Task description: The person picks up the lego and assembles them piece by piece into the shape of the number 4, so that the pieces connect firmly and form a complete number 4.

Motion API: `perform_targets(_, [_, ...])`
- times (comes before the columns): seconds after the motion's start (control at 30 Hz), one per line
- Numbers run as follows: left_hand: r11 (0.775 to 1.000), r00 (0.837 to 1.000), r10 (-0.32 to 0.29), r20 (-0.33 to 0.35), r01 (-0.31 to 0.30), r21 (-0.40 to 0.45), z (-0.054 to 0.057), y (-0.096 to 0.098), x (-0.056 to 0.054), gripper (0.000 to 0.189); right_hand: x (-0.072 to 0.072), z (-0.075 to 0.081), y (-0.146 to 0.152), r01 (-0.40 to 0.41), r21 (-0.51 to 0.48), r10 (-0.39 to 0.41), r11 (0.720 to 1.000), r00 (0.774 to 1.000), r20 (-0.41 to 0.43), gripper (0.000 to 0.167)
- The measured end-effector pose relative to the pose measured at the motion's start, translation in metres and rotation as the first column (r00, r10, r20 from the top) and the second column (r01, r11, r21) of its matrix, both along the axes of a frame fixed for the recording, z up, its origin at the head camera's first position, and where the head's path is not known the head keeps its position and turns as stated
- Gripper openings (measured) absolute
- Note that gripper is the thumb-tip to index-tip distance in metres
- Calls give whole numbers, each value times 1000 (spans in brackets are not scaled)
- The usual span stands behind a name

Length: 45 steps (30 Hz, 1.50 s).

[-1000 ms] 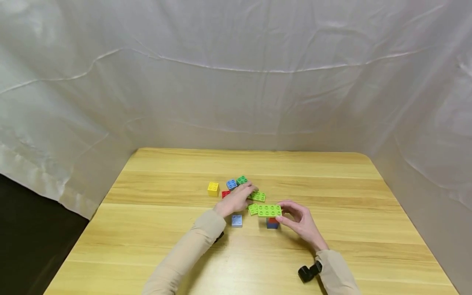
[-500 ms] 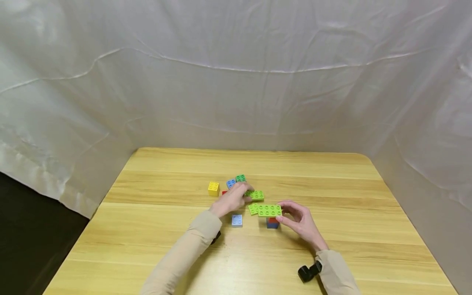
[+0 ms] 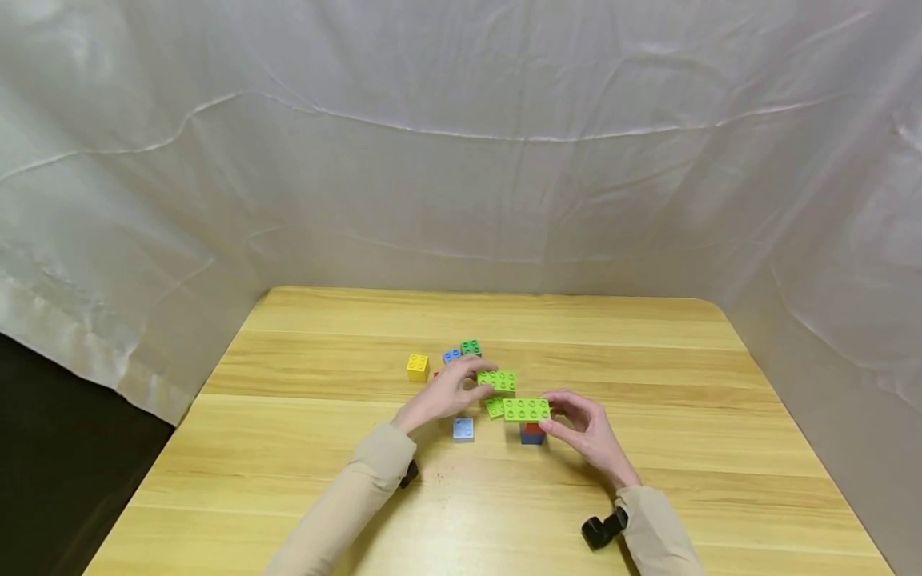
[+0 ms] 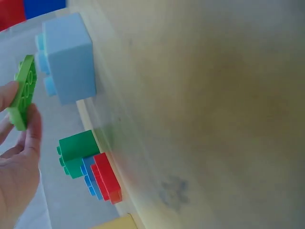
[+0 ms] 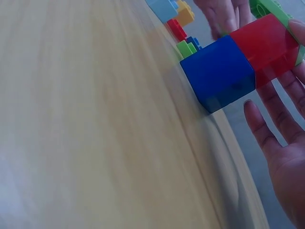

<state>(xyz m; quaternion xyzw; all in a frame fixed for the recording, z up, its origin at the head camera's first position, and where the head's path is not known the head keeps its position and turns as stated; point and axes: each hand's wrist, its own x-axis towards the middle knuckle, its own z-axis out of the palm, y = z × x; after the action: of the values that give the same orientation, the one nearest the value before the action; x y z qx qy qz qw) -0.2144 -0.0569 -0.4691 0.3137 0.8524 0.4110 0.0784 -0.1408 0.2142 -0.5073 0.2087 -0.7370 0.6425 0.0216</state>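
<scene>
My left hand (image 3: 446, 390) pinches a lime-green toy brick plate (image 3: 497, 380) between thumb and fingers. In the left wrist view this plate (image 4: 24, 93) is tilted and raised above the table. My right hand (image 3: 587, 428) grips the right end of another lime-green plate (image 3: 526, 410), which sits on a red brick (image 5: 267, 45). Under the red brick is a dark blue brick (image 5: 219, 71), standing on the table; the plate overhangs this stack to the left. A third lime-green piece (image 3: 494, 407) lies between the hands, partly hidden by the held plates.
A light blue brick (image 3: 463, 430) stands on the wooden table (image 3: 288, 448) in front of the left hand. Beyond that hand are a yellow brick (image 3: 418, 367), a blue brick (image 3: 450, 356), a green brick (image 3: 471, 347) and a mostly hidden red brick (image 4: 107, 179).
My left hand has drawn slightly back to the left from the brick group, and its lime-green plate has come up off the table. The right hand and its stack stay in place.
</scene>
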Motion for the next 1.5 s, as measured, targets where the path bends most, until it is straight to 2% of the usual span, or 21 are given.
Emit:
perform_targets(0.1, [989,994,27,102,-41,145,0,-5,5,40,0,0,-1,8,3,-8,1000,1000,12,37])
perform_targets(0.17, [967,983,33,178,-76,243,0,-7,9,40,-1,-1,-1,13,2,-13,1000,1000,18,36])
perform_targets(0.23, [941,965,28,261,-113,320,2,-10,13,42,-2,0,-2,14,-8,-14,1000,1000,23,36])
perform_targets(0.4, [887,912,-10,410,-181,425,7,-15,24,46,-3,-1,-4,-9,-42,9,999,1000,5,35])
perform_targets(0.47, [877,903,-12,430,-197,438,8,-17,29,47,-4,-2,-5,-19,-55,19,998,1000,0,34])
perform_targets(0.6, [873,909,-21,417,-186,451,10,-19,37,45,-4,-2,-7,-25,-65,25,998,1000,-1,34])
perform_targets(0.7, [877,916,-42,398,-157,454,8,-18,41,43,-3,0,-9,-12,-53,13,998,1000,11,34])
perform_targets(0.83, [887,918,-57,391,-133,442,8,-18,44,40,-2,1,-12,3,-29,-2,1000,1000,26,35])
perform_targets(0.97, [899,916,-67,395,-116,422,9,-18,47,41,-3,0,-14,-5,-26,5,1000,1000,15,34])
perform_targets(1.17, [905,906,-78,417,-111,411,10,-17,51,41,-4,-2,-14,-9,-30,9,1000,1000,-2,33])
perform_targets(1.3, [909,910,-58,411,-123,399,12,-15,52,41,-4,-2,-15,-2,-31,2,1000,1000,7,33])
perform_targets(1.37, [911,918,-36,395,-132,390,12,-13,52,40,-4,-2,-15,1,-29,-1,1000,1000,9,33])
perform_targets(1.5, [922,941,48,336,-171,347,14,-9,53,38,-4,-2,-15,5,-28,-5,1000,1000,9,33])
